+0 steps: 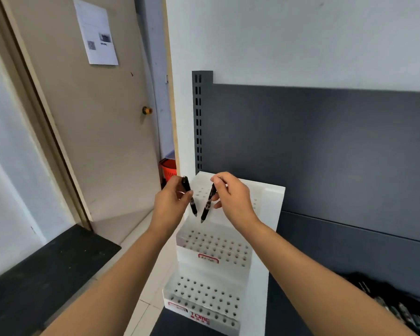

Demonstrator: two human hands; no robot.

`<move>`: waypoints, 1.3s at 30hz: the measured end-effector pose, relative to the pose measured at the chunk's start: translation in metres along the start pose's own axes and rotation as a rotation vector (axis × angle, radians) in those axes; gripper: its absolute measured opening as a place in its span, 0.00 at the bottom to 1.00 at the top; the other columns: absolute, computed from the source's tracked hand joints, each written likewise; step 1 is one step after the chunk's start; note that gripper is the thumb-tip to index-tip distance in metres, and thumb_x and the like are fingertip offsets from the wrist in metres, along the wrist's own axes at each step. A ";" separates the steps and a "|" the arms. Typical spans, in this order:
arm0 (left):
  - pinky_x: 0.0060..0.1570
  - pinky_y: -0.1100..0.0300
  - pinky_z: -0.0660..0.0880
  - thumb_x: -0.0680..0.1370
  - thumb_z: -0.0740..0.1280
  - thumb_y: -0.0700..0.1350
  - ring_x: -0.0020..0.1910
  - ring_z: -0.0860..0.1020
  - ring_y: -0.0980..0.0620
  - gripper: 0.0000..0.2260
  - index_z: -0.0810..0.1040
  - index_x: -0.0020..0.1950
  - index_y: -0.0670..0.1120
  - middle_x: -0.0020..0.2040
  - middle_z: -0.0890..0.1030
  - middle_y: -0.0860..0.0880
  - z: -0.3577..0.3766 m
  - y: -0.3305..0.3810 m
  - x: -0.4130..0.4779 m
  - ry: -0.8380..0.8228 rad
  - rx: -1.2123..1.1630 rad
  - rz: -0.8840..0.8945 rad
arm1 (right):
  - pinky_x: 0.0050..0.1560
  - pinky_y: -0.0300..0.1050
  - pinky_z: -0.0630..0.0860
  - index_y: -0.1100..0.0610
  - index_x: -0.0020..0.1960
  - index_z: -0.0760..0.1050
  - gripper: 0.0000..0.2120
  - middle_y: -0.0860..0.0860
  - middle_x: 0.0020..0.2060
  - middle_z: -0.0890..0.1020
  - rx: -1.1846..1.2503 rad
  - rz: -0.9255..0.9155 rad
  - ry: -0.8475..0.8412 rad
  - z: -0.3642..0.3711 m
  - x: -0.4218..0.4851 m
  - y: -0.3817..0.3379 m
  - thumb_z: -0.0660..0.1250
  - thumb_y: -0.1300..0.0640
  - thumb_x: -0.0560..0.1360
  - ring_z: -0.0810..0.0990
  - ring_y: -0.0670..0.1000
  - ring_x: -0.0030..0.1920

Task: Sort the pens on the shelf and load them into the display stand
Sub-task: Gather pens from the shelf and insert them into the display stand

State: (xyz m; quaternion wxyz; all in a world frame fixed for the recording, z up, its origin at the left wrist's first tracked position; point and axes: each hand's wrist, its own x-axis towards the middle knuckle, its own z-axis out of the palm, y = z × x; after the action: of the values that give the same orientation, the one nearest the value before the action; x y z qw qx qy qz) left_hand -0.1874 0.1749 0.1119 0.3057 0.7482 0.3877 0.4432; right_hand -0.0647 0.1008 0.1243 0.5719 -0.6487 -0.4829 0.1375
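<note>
Head camera looks down on a white display stand (pixel 261 258) at the left end of a dark grey shelf (pixel 280 318), its stepped tiers drilled with rows of holes. Both hands hang above the upper tiers, at about 12 o'clock from the stand's middle step.

The left hand (pixel 171 201) pinches a black pen (pixel 193 206) between thumb and curled fingers, on the pen's upper half. This pen tilts tip-down toward 5 o'clock. The right hand (pixel 234 197) pinches a second black pen (pixel 207 207) high on its barrel with thumb and forefinger, the other fingers loosely spread. That pen slants tip-down toward 7 o'clock. The two tips sit near each other but apart, making a V, and neither touches the stand.

At 4 o'clock from the stand, well apart on the shelf, lies a dark heap of pens (pixel 393 306), blurred at the frame's edge.

Behind the stand rises a grey back panel (pixel 325 141), with a slotted upright (pixel 198 117) at 12 o'clock from the stand's left corner. At 10 o'clock from the hands is a beige door (pixel 95 141) with a brass knob (pixel 147 110) and a sheet of paper (pixel 96 32) stuck high on it. An orange basket (pixel 169 169) shows just above the left hand, between door and wall. A black surface (pixel 46 275) fills the frame at 8 o'clock.
</note>
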 end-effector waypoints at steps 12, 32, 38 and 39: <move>0.37 0.60 0.71 0.76 0.67 0.42 0.36 0.75 0.50 0.06 0.73 0.50 0.43 0.37 0.77 0.51 -0.005 -0.030 0.025 -0.125 0.157 0.193 | 0.47 0.55 0.78 0.57 0.50 0.76 0.09 0.51 0.42 0.80 -0.381 -0.054 -0.010 0.037 0.018 0.009 0.57 0.56 0.80 0.79 0.52 0.42; 0.43 0.53 0.74 0.79 0.61 0.42 0.45 0.77 0.48 0.06 0.76 0.53 0.45 0.47 0.79 0.48 0.011 -0.054 0.028 -0.211 0.184 0.284 | 0.49 0.51 0.75 0.54 0.49 0.79 0.10 0.49 0.45 0.82 -0.633 -0.081 -0.077 0.042 0.022 0.027 0.61 0.51 0.79 0.77 0.52 0.47; 0.46 0.58 0.71 0.79 0.61 0.42 0.50 0.75 0.49 0.10 0.75 0.59 0.45 0.53 0.78 0.47 0.012 -0.049 0.020 -0.152 0.178 0.255 | 0.54 0.54 0.74 0.53 0.54 0.79 0.10 0.48 0.49 0.83 -0.549 -0.053 -0.206 0.031 0.025 0.027 0.61 0.51 0.79 0.78 0.51 0.51; 0.48 0.58 0.71 0.79 0.61 0.42 0.51 0.74 0.48 0.11 0.75 0.60 0.45 0.54 0.77 0.46 0.012 -0.044 0.018 -0.109 0.176 0.267 | 0.55 0.54 0.74 0.52 0.56 0.79 0.11 0.48 0.50 0.82 -0.556 -0.052 -0.208 0.030 0.024 0.026 0.61 0.50 0.79 0.78 0.51 0.51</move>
State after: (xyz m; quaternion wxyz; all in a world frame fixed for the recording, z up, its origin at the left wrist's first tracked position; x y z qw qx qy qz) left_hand -0.1847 0.2118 0.0792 0.1979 0.8400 0.3050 0.4027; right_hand -0.0621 0.1405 0.1009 0.3233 -0.7502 -0.5746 0.0507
